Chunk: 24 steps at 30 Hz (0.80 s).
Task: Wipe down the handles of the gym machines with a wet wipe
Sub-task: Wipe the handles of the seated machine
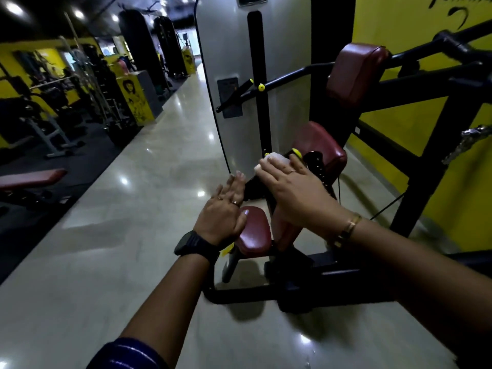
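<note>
At far left a red bench (32, 179) stands on dark matting before racks (80, 83) and a yellow pillar (135, 99), with glossy floor (133, 209) running between them and the machine. The left hand (223, 206), above a black watch (191, 245), is flat with fingers straight and close together, holding nothing; its fingertips lie just beside the near end of the black handle (254, 186), though contact cannot be told. Below it sits a small red pad (253, 230). Behind rises the grey shroud (229, 49) of the weight stack. The right hand (290, 190) lies over the handle, fingers nearly straight, pressing the white wipe (275, 159) onto the bar; the wipe shows past the fingertips, near the yellow cap (296, 153) at the far end. The thumb is hidden, so whether it wraps the bar cannot be told. A gold bracelet (348, 227) circles that wrist. Further right are a red seat (324, 145), a higher red cushion (356, 70), the black frame (439, 134) and a yellow wall (412, 22).
</note>
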### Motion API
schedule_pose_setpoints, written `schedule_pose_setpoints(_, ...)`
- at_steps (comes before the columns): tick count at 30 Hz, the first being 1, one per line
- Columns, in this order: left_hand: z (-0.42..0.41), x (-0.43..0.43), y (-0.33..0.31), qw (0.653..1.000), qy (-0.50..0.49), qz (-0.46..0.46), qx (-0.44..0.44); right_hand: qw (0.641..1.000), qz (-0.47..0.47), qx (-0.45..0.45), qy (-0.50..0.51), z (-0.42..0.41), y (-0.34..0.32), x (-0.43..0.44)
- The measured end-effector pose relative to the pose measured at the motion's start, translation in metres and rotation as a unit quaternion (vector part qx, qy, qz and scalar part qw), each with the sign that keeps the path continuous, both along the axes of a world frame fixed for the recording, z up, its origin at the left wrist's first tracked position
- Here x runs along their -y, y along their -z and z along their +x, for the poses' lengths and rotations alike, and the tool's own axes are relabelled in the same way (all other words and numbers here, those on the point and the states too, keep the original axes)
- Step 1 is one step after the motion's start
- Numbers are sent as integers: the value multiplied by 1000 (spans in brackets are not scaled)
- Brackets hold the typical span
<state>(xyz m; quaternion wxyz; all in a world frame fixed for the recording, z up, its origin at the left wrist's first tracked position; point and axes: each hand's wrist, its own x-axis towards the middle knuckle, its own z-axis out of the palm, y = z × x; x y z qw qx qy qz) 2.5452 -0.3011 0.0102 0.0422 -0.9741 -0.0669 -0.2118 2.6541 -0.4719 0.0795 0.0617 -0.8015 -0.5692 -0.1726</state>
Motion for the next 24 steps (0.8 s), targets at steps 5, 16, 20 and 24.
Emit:
schedule_pose_setpoints(5,-1,-25,2,996,90,-4,-18,984,1,-31,176,-2,-4,-11)
schedule_pose_setpoints(16,-2,-33,8,991,125,-3,-40,981,-20,-36,188,-61,16,-23)
schedule_pose_setpoints(20,0,-36,12,987,149,-54,-27,965,0,-4,264,-29,3,-18)
schedule_pose_setpoints(24,4,-42,16,982,183,-44,8,960,-37,12,277,-12,-15,-33)
